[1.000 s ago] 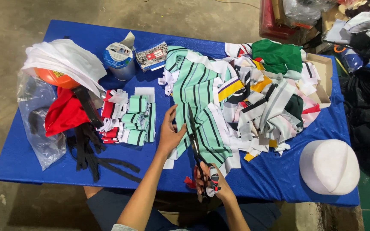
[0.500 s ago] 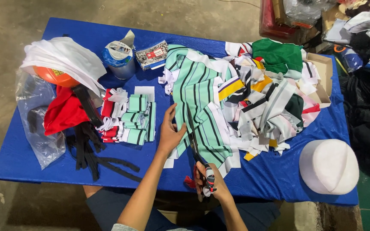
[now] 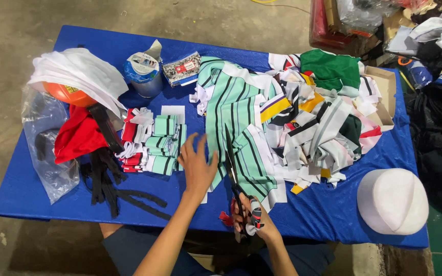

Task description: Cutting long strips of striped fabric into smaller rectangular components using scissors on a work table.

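— How far along are you?

— Partway, I'd judge. The blue table (image 3: 37, 194) carries the lot. Biggest is the heap of uncut striped fabric scraps (image 3: 323, 128) toward the far right corner, green, white, black and yellow all tangled; that is mostly what's left. In front of it, reaching to the near edge, lies the mint-green striped cloth (image 3: 236, 122), the piece I'm working on.

— And what's done?

— The small stack of cut mint and red striped pieces (image 3: 154, 145), left of centre, beside the black straps (image 3: 108, 181). It's much smaller than the heap.

— Your hands?

— My left hand (image 3: 196, 166) lies flat, fingers spread, pressing the cloth's left edge down. My right hand (image 3: 251, 220), at the near edge, is closed through the handles of the scissors (image 3: 234, 179), whose blades run up into the cloth along a stripe. The cut looks only begun; most of the length lies ahead of the blades.
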